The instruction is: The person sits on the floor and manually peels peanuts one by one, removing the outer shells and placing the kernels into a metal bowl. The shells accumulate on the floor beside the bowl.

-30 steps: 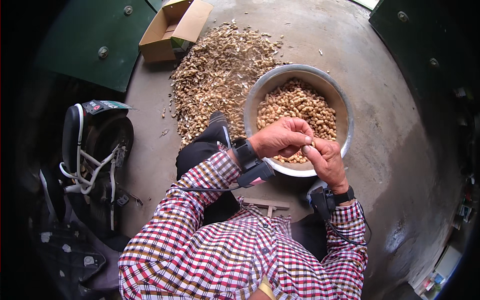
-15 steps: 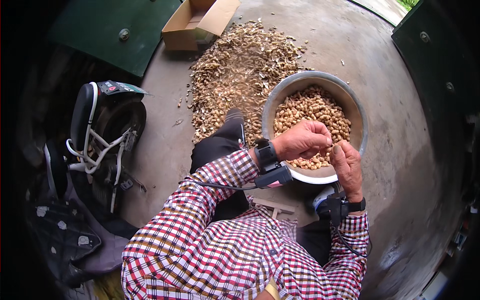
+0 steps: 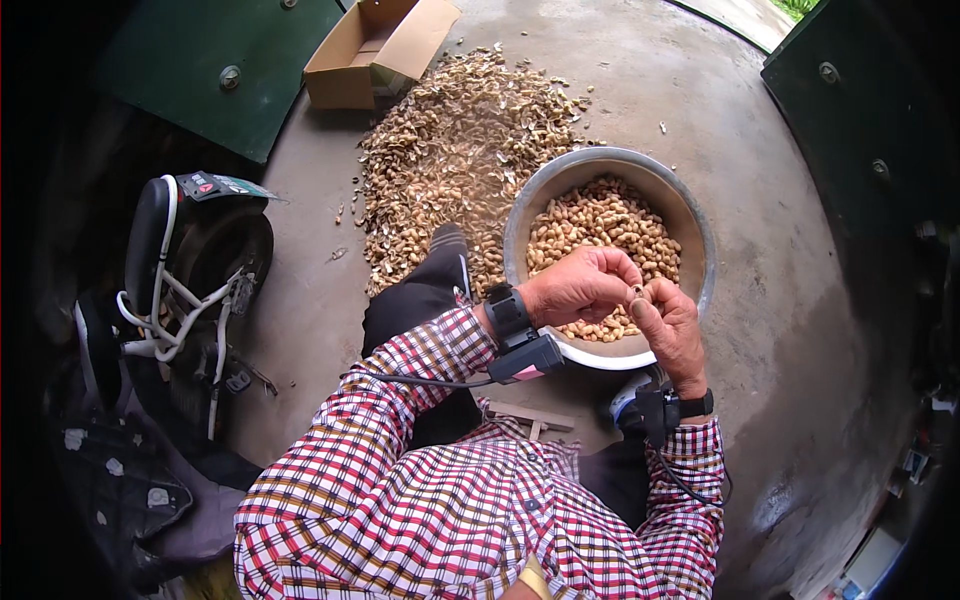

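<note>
Over the near side of a wide metal basin (image 3: 707, 240), my two hands meet fingertip to fingertip. My left hand (image 3: 580, 288) is closed in a pinch, its thumb and forefinger on a small brownish peanut (image 3: 637, 291), mostly covered by the fingers. From the other side my right hand (image 3: 676, 335) pinches at the same peanut, thumb raised against the forefinger. Unshelled peanuts (image 3: 610, 225) fill the bottom of the basin beneath both hands. Left of the basin, a broad heap of peanut shells (image 3: 430, 165) covers the concrete floor.
An open cardboard box (image 3: 345, 85) stands behind the shell heap. At left is a white-framed wheeled thing with a black seat (image 3: 150, 225), beside dark cloth (image 3: 120, 470). My outstretched foot (image 3: 449, 245) touches the heap's near edge. Dark green door panels (image 3: 215, 70) flank the floor.
The whole view has shifted slightly, so things sit further left. My right fingertips have come in closer against the left ones, and both hands stay above the basin.
</note>
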A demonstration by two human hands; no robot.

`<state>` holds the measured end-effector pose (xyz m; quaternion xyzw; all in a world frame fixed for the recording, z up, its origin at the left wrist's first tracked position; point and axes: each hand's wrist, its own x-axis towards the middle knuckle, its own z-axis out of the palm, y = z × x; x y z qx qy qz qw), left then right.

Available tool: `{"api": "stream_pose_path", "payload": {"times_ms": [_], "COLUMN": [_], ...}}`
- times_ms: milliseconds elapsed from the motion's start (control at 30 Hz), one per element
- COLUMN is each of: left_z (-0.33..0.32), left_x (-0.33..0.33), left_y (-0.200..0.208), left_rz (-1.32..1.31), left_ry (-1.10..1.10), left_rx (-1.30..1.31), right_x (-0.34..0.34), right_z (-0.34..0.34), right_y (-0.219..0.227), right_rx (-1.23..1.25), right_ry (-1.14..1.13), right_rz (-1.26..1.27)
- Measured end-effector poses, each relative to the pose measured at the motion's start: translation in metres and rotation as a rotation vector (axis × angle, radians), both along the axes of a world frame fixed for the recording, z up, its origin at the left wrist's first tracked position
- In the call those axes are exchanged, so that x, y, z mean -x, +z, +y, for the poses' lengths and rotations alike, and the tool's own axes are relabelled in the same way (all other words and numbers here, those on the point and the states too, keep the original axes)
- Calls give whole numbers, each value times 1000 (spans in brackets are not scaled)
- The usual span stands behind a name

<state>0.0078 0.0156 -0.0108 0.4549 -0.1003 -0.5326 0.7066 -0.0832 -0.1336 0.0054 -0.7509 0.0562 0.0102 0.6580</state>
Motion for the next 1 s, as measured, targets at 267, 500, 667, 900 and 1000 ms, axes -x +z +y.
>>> {"api": "stream_pose_path", "payload": {"times_ms": [267,500,667,900,1000], "left_z": [-1,-1,-1,-1,0], "left_x": [2,3,3,4,4], "left_y": [4,-2,-3,-2,-2], "left_rz": [83,129,142,104,99], "left_ry": [14,11,5,17,16], "left_rx": [42,86,108,68,59], "right_x": [3,4,5,2,2], "right_z": [-9,-8,-8,-6,-7], "right_y": [2,-3,-6,-10,-8], "right_rx": [53,-94,-199,-128,-113], "right_ry": [66,59,64,73,83], "right_rz": [7,116,115,53,100]}}
